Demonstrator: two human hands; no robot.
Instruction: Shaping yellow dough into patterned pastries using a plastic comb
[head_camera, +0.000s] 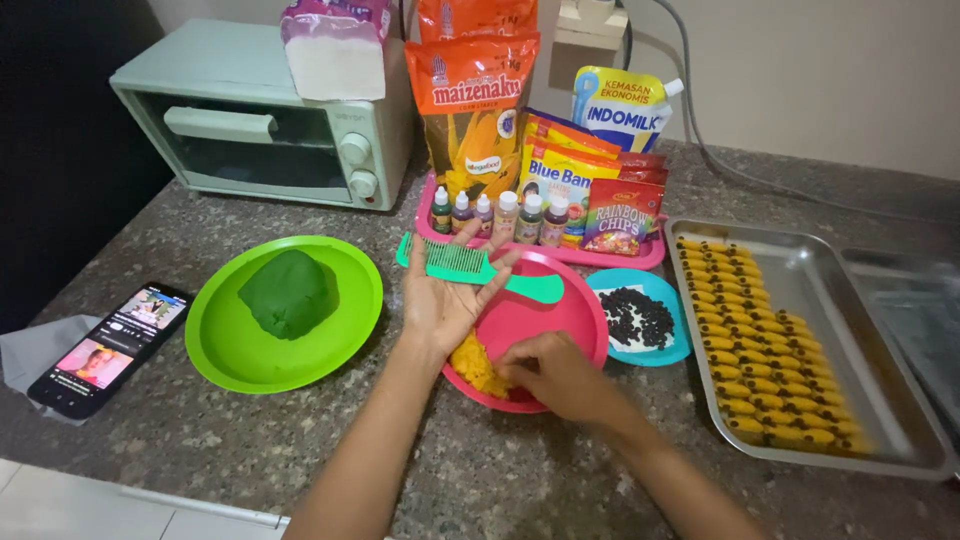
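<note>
At frame centre, the left hand (440, 295) is lying flat, palm up, supporting a green comb (480, 270), while the right hand (548, 372) is pinching orange dough (478, 367) in the pink plate (560, 310). A small, even pinch, pressed gently onto the teeth, would likely give a clean pattern.

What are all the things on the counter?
toaster oven: one, pale green, back left
phone: one, black, screen lit, left edge
green bowl: one, holding green dough
pink bowl: one, centre, holding orange dough
comb: one, teal, lying across the left palm
blue bowl: one, holding dark chips
pink tray: one, behind, with small bottles and packets
metal tray: one, right, rows of yellow pieces
left hand: open, palm up
right hand: in pink bowl by orange dough
</note>
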